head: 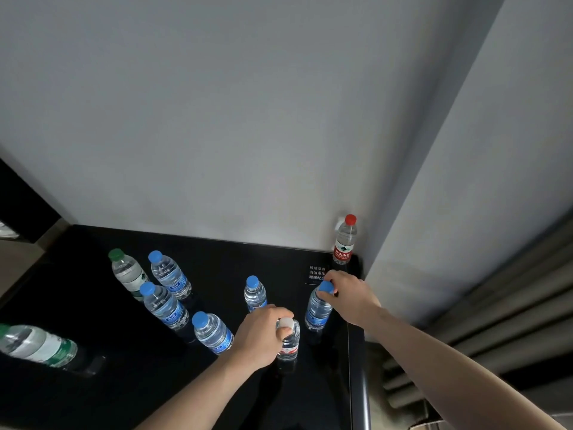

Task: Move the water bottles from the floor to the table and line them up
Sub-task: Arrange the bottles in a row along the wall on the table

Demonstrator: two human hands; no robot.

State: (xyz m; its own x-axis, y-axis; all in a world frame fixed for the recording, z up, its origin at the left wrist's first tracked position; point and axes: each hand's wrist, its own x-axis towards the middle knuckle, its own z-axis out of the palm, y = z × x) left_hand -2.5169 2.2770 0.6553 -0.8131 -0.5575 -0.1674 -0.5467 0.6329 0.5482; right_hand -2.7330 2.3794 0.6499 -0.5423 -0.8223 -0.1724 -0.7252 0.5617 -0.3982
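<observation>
Several water bottles stand on the black table (93, 305). My left hand (262, 335) grips the top of a white-capped bottle (289, 344) with a red label near the table's front. My right hand (348, 297) grips the neck of a blue-capped bottle (317, 310) at the right. Between them, a little farther back, stands another blue-capped bottle (255, 293). Three more blue-capped bottles (169, 274) (164, 305) (214, 333) and a green-capped bottle (128, 273) cluster at the left. A red-capped bottle (344, 240) stands in the far right corner.
A second green-labelled bottle (37, 344) stands at the table's left edge. A white wall (248, 119) backs the table, and a grey curtain (496, 274) hangs at the right. A small white printed notice (316, 273) lies on the tabletop near my right hand.
</observation>
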